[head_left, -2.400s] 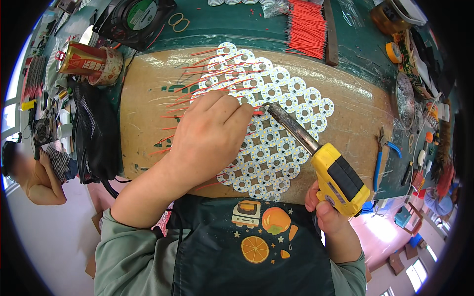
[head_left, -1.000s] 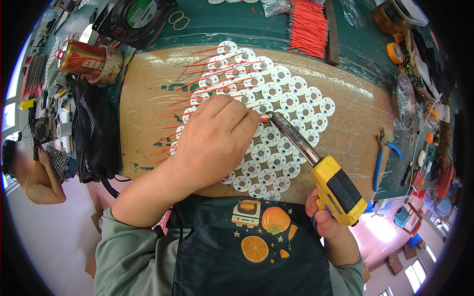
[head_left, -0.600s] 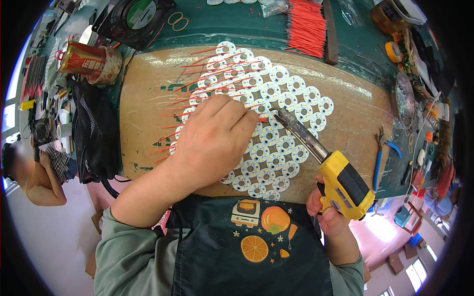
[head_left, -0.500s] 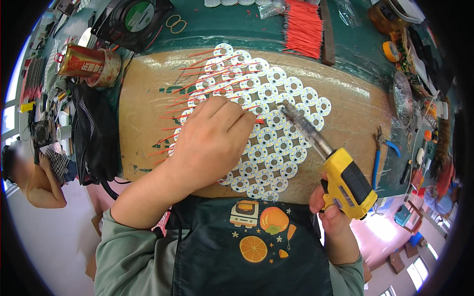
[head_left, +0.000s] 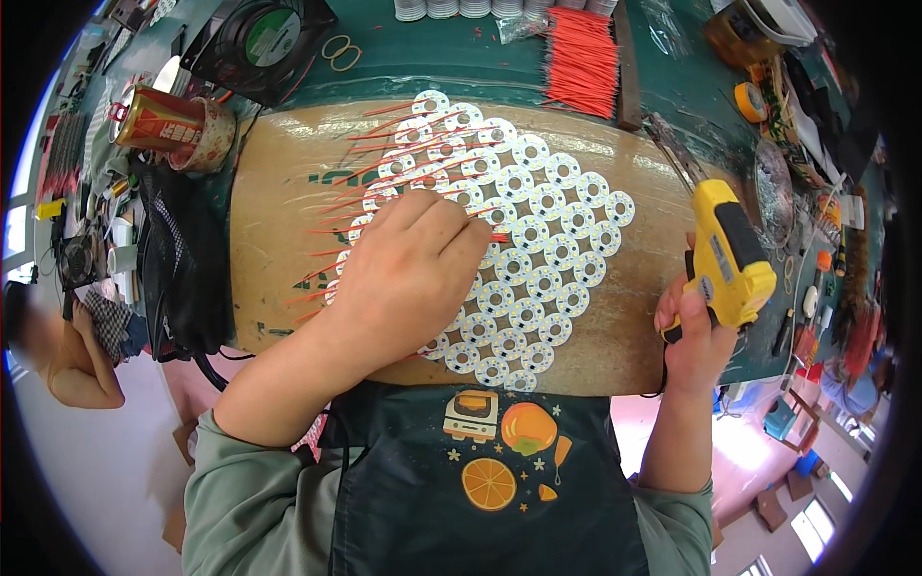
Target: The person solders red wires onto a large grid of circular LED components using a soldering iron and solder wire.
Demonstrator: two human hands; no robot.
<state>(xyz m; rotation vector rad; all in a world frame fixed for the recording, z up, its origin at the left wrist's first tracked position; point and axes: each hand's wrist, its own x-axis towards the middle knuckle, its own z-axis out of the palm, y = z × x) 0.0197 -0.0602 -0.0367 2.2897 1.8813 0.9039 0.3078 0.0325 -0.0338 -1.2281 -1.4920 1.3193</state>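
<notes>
My left hand (head_left: pixel 413 264) is closed in a pinch over the left part of a grid of round white LED circuit boards (head_left: pixel 530 233). Short red wires (head_left: pixel 499 238) poke out from under its fingertips, and the boards beneath the hand are hidden. Other thin red wires (head_left: pixel 373 147) lie across the boards on the left side, pointing left. Off to the right of the grid, my right hand (head_left: pixel 696 331) grips a yellow and black soldering gun (head_left: pixel 728 259). The gun's metal tip points up and away, near the far right edge of the brown board (head_left: pixel 653 288).
A thick bundle of red wires (head_left: pixel 582 62) lies at the back beside a dark bar (head_left: pixel 628 67). Stacked white discs (head_left: pixel 475 8) stand behind. Left are a black fan (head_left: pixel 259 43), a red-gold can (head_left: pixel 163 117) and a black bag (head_left: pixel 182 259). A shallow metal dish (head_left: pixel 774 192) sits right.
My right hand has swung the soldering gun to the right and away, so its tip has left the LED boards. My left hand stays nearly in place.
</notes>
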